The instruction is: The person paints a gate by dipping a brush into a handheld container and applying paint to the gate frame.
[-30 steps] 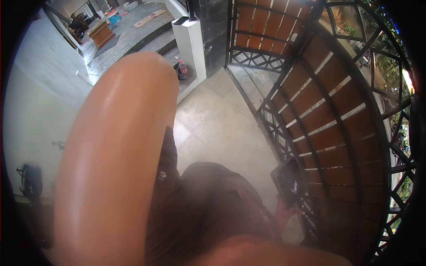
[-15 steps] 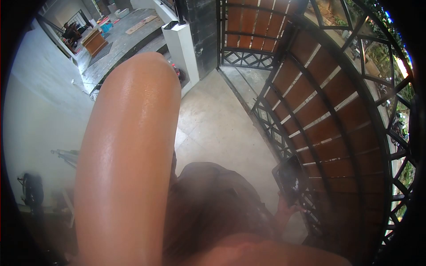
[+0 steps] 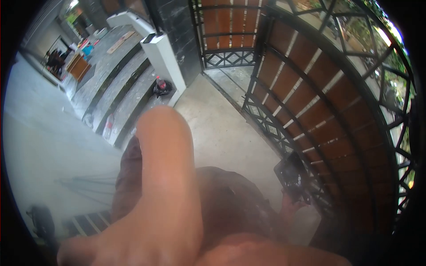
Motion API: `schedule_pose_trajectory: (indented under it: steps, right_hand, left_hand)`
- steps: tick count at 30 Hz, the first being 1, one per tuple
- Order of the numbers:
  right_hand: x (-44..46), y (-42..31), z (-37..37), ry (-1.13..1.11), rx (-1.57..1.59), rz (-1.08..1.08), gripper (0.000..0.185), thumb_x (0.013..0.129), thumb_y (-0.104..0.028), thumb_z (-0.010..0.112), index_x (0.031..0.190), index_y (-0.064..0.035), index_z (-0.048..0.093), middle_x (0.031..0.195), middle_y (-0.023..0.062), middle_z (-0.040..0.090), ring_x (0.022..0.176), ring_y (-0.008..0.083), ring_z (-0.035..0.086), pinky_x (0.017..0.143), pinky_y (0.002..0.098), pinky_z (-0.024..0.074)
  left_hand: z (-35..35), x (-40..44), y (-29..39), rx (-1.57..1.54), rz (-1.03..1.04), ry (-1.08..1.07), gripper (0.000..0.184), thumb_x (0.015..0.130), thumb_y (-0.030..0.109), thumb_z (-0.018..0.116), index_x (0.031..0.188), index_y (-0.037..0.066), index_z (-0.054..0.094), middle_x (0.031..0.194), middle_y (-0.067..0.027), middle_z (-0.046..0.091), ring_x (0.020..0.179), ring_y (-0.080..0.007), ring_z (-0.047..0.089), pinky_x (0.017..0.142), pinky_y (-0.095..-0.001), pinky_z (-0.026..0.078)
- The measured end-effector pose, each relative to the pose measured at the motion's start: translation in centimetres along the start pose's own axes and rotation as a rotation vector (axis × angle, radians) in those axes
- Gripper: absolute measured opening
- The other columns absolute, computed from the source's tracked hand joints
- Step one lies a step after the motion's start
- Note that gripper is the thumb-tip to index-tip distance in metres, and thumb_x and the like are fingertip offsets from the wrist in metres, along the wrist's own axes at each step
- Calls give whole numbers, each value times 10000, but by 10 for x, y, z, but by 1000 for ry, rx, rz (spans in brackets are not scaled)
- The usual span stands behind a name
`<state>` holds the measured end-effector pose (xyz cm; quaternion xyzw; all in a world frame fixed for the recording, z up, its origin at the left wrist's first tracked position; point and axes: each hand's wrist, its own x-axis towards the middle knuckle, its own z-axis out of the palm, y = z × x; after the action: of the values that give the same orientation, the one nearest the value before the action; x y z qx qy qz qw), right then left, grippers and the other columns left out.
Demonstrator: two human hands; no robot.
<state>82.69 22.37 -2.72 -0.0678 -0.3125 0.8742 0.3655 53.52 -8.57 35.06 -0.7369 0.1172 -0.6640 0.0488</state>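
Note:
My left hand (image 3: 133, 235) is very close to the camera at the bottom. Its bent forearm points away, with the elbow near the middle of the view. Most of its fingers are out of the frame, so their grip does not show. Lower right, my right hand (image 3: 293, 205) grips the near end of a black, rectangular, tray-like thing (image 3: 289, 170) with pale spots on it. That thing is beside the lower part of a brown slatted gate (image 3: 328, 119). Dark clothing (image 3: 233, 199) covers my body below.
Grey steps (image 3: 126, 82) rise at the upper left, beside a white pillar (image 3: 165, 60). A red-capped bottle (image 3: 160, 82) stands by a black bag (image 3: 163, 91); a clear plastic bottle (image 3: 108, 127) is lower down. A pale wall (image 3: 40, 133) runs along the left.
My left forearm has drawn down and toward the camera, bringing the hand into view and uncovering the steps and bottles. My right hand still holds the black tray-like thing. The view has shifted slightly.

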Motion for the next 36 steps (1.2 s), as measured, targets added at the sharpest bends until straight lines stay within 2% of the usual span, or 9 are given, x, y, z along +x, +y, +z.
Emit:
schedule_pose_trajectory:
  steps: [6, 11, 15, 21, 24, 27, 29, 31, 36]
  right_hand:
    - [-16, 5, -22, 19, -6, -87, 1125, 591, -835, 637, 1449, -151, 387, 1398, 125, 512, 1202, 386, 533, 832, 573, 503]
    - [-44, -2, 18, 18, -4, -136, 1096, 606, -840, 607, 1342, -35, 499, 1317, 195, 564, 1131, 386, 587, 869, 552, 502]
    - [-57, -15, 33, 48, -26, -140, 1097, 603, -840, 607, 1354, -50, 488, 1303, 183, 570, 1107, 360, 594, 849, 529, 504]
    - [-75, -25, 34, 97, -118, -222, 1108, 653, -893, 479, 1354, -35, 488, 1264, 156, 598, 1070, 311, 602, 858, 470, 507]
    - [-81, -28, 38, 177, -93, -263, 1113, 653, -890, 482, 1360, -31, 482, 1264, 152, 599, 1057, 304, 608, 862, 469, 507]
    - [-88, -33, 24, 168, -122, -260, 1112, 653, -888, 483, 1365, -34, 481, 1260, 147, 603, 1071, 297, 601, 856, 467, 510]
    - [-90, -39, 15, 190, -105, -291, 1145, 628, -900, 489, 1367, -26, 477, 1280, 145, 591, 1087, 300, 592, 875, 479, 499]
    - [-94, -45, 10, 226, -62, -258, 1186, 572, -906, 530, 1350, -13, 488, 1284, 156, 584, 1102, 323, 584, 867, 487, 497]
    - [-92, -57, 24, 455, -161, -223, 1284, 487, -935, 549, 1342, 20, 476, 1253, 171, 592, 1081, 331, 579, 850, 444, 495]
  left_hand:
    - [-4, -19, -49, -452, -89, 169, 367, 975, 8, 471, 1327, 75, 392, 1323, -134, 565, 1074, -216, 657, 795, -401, 604]
    - [-4, -110, -75, -825, -736, 97, 109, 1017, 185, 418, 1081, 142, 495, 920, -150, 712, 898, -328, 714, 752, -531, 522]
    - [20, -123, -103, -987, -681, -81, 137, 1026, 223, 400, 1013, 162, 522, 884, -149, 693, 892, -337, 708, 822, -561, 496]
    - [27, -136, -120, -1154, -605, -41, 176, 1037, 257, 386, 985, 184, 537, 821, -142, 658, 808, -308, 690, 677, -419, 436]
    - [24, -143, -134, -1094, -464, 32, 469, 1020, 466, 274, 978, 96, 558, 859, -148, 620, 747, -304, 620, 648, -425, 345]
    - [20, -132, -144, -998, -512, 117, 382, 1027, 383, 293, 880, 111, 517, 709, -106, 597, 607, -256, 568, 605, -383, 337]
    - [34, -120, -149, -653, -425, 554, 312, 1025, 294, 298, 846, 123, 488, 582, -41, 528, 524, -203, 515, 595, -340, 339]
    - [7, -107, -149, -657, -487, 378, 127, 938, 97, 378, 842, 171, 341, 488, 85, 503, 403, -51, 379, 643, -293, 220]
    - [25, -123, -130, -185, -301, 650, 150, 953, 291, 486, 1004, 154, 454, 717, 35, 610, 568, -92, 491, 684, -334, 304]
